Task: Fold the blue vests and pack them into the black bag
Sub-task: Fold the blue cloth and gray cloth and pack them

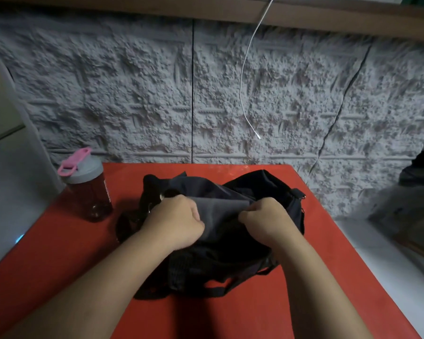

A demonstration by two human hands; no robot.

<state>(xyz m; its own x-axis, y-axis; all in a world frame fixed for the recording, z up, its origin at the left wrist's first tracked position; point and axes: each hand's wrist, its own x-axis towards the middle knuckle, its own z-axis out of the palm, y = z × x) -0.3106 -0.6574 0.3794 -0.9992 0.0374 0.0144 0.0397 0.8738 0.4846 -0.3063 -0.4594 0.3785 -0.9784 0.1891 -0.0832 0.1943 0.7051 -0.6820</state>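
I have my left hand [175, 217] and right hand [267, 220] both clenched on the vest [220, 209], halfway inside the black bag [230, 243]. Pushing unevenly, I judge, could undo its fold.

We see a red table [328, 253] against a rough grey stone-patterned wall [132, 94], a white cable [244, 77] dangling, pale floor [8, 192] left, dim light.

No text can be read; a faint mark on the bottle [90, 189] by the table's [59, 241] left edge is too blurred.
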